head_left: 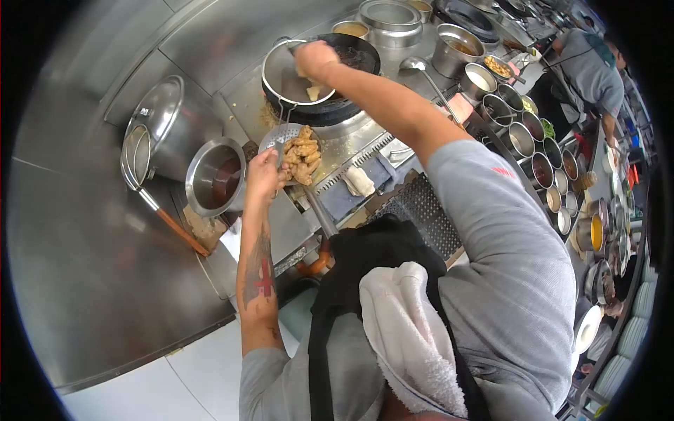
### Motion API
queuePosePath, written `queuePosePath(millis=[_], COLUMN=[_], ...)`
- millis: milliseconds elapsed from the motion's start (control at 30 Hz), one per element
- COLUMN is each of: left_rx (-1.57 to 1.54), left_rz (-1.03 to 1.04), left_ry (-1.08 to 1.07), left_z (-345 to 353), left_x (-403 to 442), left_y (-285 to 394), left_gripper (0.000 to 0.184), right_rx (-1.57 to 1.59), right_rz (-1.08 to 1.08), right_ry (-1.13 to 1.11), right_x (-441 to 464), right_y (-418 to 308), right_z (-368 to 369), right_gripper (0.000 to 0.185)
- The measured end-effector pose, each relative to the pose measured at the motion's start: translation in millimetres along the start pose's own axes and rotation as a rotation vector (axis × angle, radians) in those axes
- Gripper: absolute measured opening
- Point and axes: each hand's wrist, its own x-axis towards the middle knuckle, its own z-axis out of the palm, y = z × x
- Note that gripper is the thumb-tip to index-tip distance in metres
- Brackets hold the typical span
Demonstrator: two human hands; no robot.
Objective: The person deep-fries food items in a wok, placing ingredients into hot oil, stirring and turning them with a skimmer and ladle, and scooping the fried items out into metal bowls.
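Note:
My left hand [264, 177] is closed at the left edge of a perforated metal skimmer [272, 137], which holds a heap of browned fried pieces [302, 156]. Above it, a round wire-mesh strainer [272, 76] lies over the dark wok [366, 64] on the stove. My right hand [316, 59] is over the strainer's right side, its fingers bent; what they hold, if anything, is too small to make out. A pale piece of food [313, 91] shows in the strainer just below that hand.
Left of the stove stand a lidded steel pot [179, 126] and a steel bowl [216, 177] with dark liquid. A ladle [414, 64] lies at the right, near many sauce containers [521, 139]. Another person [586, 70] stands at the far right.

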Motion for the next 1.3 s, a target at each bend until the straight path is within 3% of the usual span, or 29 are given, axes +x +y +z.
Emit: queuePosePath(millis=[33, 100, 233, 300, 333, 400, 433, 467, 500, 600, 700, 733, 767, 800, 833, 900, 933, 967, 1000, 1033, 1100, 1200, 1300], left_rx=[0.004, -0.054, -0.155, 0.182, 0.200, 0.788, 0.805, 1.058, 1.305, 1.402, 1.510, 1.588, 1.588, 1.626, 1.637, 1.473, 1.263, 1.232, 1.074, 0.988, 1.107, 1.142, 1.200], left_rz=[0.006, -0.071, -0.148, -0.092, -0.097, 0.378, 0.388, 0.555, 0.727, 0.846, 0.880, 0.574, 0.578, 0.817, 1.068, 0.894, 1.278, 1.162, 0.917, 0.802, 0.700, 0.623, 0.736], left_ry=[-0.008, -0.008, -0.048, 0.028, 0.005, 0.179, 0.155, 0.204, 0.253, 0.354, 0.328, 0.282, 0.275, 0.473, 0.670, 0.334, 0.144, 0.065, -0.152, -0.347, -0.522, -0.801, -0.849], left_z=[0, 1, -9, -8, -8, -9, -4, 3, 10, 36, 28, 33, 40, 39, 42, 88, 120, 155, 185, 209, 227, 269, 298], left_x=[3, 12, 53, 81, 103, 144, 144, 144, 143, 145, 167, 152, 135, 113, 91, 9, -40, -98, -144, -175, -193, -203, -172], left_y=[4, 9, -1, -4, -14, -34, -31, -29, -28, -34, -48, -41, -49, -62, -75, -105, -137, -176, -216, -252, -331, -345, -339], left_gripper=[0.022, 0.017, 0.015, 0.021, 0.021, 0.028, 0.028, 0.031, 0.035, 0.027, 0.027, 0.031, 0.031, 0.035, 0.040, 0.046, 0.043, 0.037, 0.033, 0.033, 0.032, 0.029, 0.027], right_rx=[-0.121, -0.062, 0.018, 0.274, 0.329, 0.367, 0.420, 0.379, 0.441, 0.365, 0.516, 0.526, 0.538, 0.497, 0.528, 0.829, 0.800, 0.854, 0.964, 1.068, 1.210, 1.076, 0.902], right_rz=[0.042, -0.046, 0.363, 0.567, 0.698, 0.849, 0.871, 0.911, 1.013, 1.058, 1.265, 1.283, 1.278, 1.386, 1.433, 1.565, 1.757, 1.817, 1.876, 1.931, 2.031, 2.102, 2.143], right_ry=[0.173, 0.145, 0.208, 0.103, 0.163, 0.169, 0.105, 0.194, 0.145, 0.185, 0.121, 0.151, 0.201, 0.088, 0.232, 0.527, 0.602, 0.579, 0.704, 0.849, 1.050, 1.174, 1.291], right_x=[18, 17, -16, -52, -78, -146, -178, -216, -257, -371, -486, -525, -557, -609, -640, -748, -788, -847, -877, -908, -951, -991, -1006], right_y=[-16, -4, 65, 126, 156, 201, 231, 234, 230, 274, 274, 269, 251, 267, 250, 259, 249, 253, 246, 239, 233, 242, 224], right_z=[41, 28, 9, -6, -5, -21, -16, -32, -62, -36, -69, -83, -120, -113, -141, -127, -136, -128, -127, -125, -127, -116, -126], right_gripper=[0.029, 0.032, 0.030, 0.023, 0.020, 0.028, 0.032, 0.035, 0.028, 0.036, 0.041, 0.042, 0.034, 0.033, 0.030, 0.032, 0.032, 0.025, 0.022, 0.019, 0.015, 0.016, 0.018])
